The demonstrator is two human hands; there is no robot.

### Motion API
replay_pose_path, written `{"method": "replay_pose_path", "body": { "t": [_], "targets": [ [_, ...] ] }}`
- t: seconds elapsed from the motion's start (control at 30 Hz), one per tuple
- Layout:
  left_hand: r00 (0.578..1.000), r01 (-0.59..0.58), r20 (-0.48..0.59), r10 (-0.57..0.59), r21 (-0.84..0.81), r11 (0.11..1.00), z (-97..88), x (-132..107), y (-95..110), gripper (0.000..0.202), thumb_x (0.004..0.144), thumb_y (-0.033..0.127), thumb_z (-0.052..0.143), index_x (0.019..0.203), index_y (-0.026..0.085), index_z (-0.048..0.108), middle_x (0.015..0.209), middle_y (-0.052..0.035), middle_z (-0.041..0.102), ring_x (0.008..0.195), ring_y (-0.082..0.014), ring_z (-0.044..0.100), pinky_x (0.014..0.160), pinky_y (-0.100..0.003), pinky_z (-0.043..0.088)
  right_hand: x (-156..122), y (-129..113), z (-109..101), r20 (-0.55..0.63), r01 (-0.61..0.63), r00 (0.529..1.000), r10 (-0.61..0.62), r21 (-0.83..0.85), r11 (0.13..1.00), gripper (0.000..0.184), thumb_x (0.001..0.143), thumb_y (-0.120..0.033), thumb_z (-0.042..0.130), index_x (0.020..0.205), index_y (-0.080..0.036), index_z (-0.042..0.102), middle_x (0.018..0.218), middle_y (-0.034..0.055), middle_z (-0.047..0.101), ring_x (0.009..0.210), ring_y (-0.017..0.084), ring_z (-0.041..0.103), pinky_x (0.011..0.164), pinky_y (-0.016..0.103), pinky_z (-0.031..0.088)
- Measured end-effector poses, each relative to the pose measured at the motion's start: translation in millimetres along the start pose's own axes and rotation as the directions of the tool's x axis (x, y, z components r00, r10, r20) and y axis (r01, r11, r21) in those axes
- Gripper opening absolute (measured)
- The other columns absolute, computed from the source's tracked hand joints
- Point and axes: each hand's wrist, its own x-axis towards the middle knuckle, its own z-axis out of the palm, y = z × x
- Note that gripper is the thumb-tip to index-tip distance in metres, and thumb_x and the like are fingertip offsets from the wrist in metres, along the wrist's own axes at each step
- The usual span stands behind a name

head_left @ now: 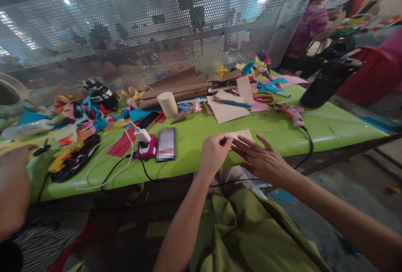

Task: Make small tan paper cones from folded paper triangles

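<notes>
My left hand (216, 151) is closed in a pinch at the left edge of a beige piece of paper (246, 134) near the front of the table. Its fingertips hide that edge. Over the front part of this paper lies my right hand (265, 161), fingers stretched and apart, their tips close to the left hand's. Behind the hands are larger beige sheets (228, 112) with a blue-handled tool (234, 103) on top. A small brown paper cone (179, 116) stands beside a cream paper roll (167, 104).
On the green table (201, 163) lie a phone (166, 144), a magenta power adapter (147, 147), a pink glue gun (292, 114), a yellow glue gun (67, 155), scissors (263, 96) and a black bottle (326, 81). Cords cross the front edge. Another person's arm (14, 188) reaches in at left.
</notes>
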Motion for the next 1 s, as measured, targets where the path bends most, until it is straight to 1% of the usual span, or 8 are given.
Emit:
{"method": "replay_pose_path", "body": {
  "t": [0.13, 0.33, 0.57, 0.7, 0.8, 0.9, 0.97, 1.0],
  "targets": [
    [0.998, -0.042, -0.032, 0.045, 0.101, 0.994, -3.2, 0.5, 0.9, 0.017, 0.091, 0.022, 0.058, 0.081, 0.019, 0.071, 0.081, -0.0052, 0.075, 0.076, -0.0187, 0.067, 0.070, -0.027, 0.049, 1.8, 1.4, -3.2, 0.008, 0.025, 1.000, -0.025, -0.002, 1.000, 0.072, 0.102, -0.034, 0.048, 0.162, -0.021, 0.011, 0.156, 0.0086, 0.046, 0.145, 0.022, 0.040, 0.123, 0.048, 0.012],
    [0.999, -0.044, -0.004, 0.044, 0.042, 0.998, -3.8, -1.9, 1.6, 0.019, 0.095, 0.025, 0.056, 0.086, 0.019, 0.071, 0.086, -0.0052, 0.076, 0.081, -0.0191, 0.069, 0.075, -0.028, 0.051, 2.4, 2.2, -4.3, -0.007, 0.031, 1.000, -0.030, 0.008, 1.000, 0.073, 0.101, -0.031, 0.048, 0.162, -0.021, 0.008, 0.154, 0.0075, 0.048, 0.145, 0.022, 0.041, 0.123, 0.048, 0.013],
    [0.998, -0.035, -0.048, 0.041, 0.127, 0.991, 0.5, -3.5, 1.5, 0.017, 0.092, 0.019, 0.057, 0.077, 0.020, 0.065, 0.078, -0.0037, 0.072, 0.077, -0.0185, 0.064, 0.073, -0.028, 0.046, 1.5, 1.3, -2.8, 0.002, 0.033, 0.999, -0.033, 0.037, 0.999, 0.071, 0.100, -0.028, 0.050, 0.162, -0.025, 0.015, 0.153, 0.0049, 0.051, 0.145, 0.022, 0.041, 0.123, 0.050, 0.017],
    [0.989, -0.018, -0.142, 0.034, 0.114, 0.993, -1.1, -7.3, -6.0, 0.022, 0.092, 0.017, 0.053, 0.070, 0.021, 0.057, 0.074, -0.0030, 0.065, 0.076, -0.0185, 0.060, 0.073, -0.029, 0.043, 1.0, 11.3, 1.1, 0.045, -0.069, 0.997, 0.067, 0.066, 0.995, 0.069, 0.097, -0.022, 0.050, 0.160, -0.029, 0.024, 0.157, 0.0059, 0.045, 0.142, 0.023, 0.045, 0.116, 0.048, 0.031],
    [0.989, 0.010, -0.151, -0.002, 0.048, 0.999, -6.5, -13.6, -13.0, 0.030, 0.095, 0.024, 0.049, 0.066, 0.021, 0.053, 0.066, -0.0008, 0.057, 0.069, -0.0170, 0.055, 0.070, -0.028, 0.042, -5.2, 21.0, 11.9, 0.046, -0.176, 0.984, 0.172, 0.084, 0.981, 0.066, 0.096, -0.020, 0.049, 0.159, -0.028, 0.029, 0.149, 0.0080, 0.056, 0.137, 0.025, 0.052, 0.110, 0.049, 0.039],
    [0.980, 0.042, -0.189, -0.058, -0.087, 0.995, -11.0, -22.7, -16.8, 0.007, 0.088, 0.021, 0.060, 0.093, 0.020, 0.064, 0.087, -0.0023, 0.065, 0.069, -0.0141, 0.054, 0.070, -0.027, 0.044, -16.4, 21.4, 21.7, 0.002, -0.191, 0.982, 0.191, 0.084, 0.978, 0.054, 0.098, -0.026, 0.049, 0.152, -0.027, 0.043, 0.141, 0.0083, 0.063, 0.130, 0.027, 0.058, 0.106, 0.050, 0.042],
    [0.974, 0.060, -0.203, -0.100, -0.192, 0.979, -12.3, -31.5, -16.0, 0.041, 0.080, 0.014, 0.066, 0.120, 0.022, 0.060, 0.107, -0.0047, 0.066, 0.069, -0.0117, 0.054, 0.069, -0.025, 0.046, -24.0, 16.7, 23.2, -0.057, -0.192, 0.979, 0.198, 0.092, 0.977, 0.045, 0.099, -0.029, 0.052, 0.143, -0.025, 0.054, 0.136, 0.0081, 0.067, 0.125, 0.027, 0.062, 0.104, 0.047, 0.043],
    [0.974, 0.076, -0.191, -0.124, -0.243, 0.967, -12.4, -37.1, -14.6, 0.049, 0.079, 0.014, 0.067, 0.126, 0.022, 0.058, 0.111, -0.0053, 0.065, 0.069, -0.0109, 0.054, 0.068, -0.025, 0.047, -27.0, 14.0, 22.1, -0.096, -0.190, 0.975, 0.199, 0.098, 0.977, 0.040, 0.099, -0.029, 0.053, 0.138, -0.025, 0.059, 0.132, 0.0074, 0.069, 0.121, 0.026, 0.065, 0.103, 0.045, 0.044]
  ]
}}
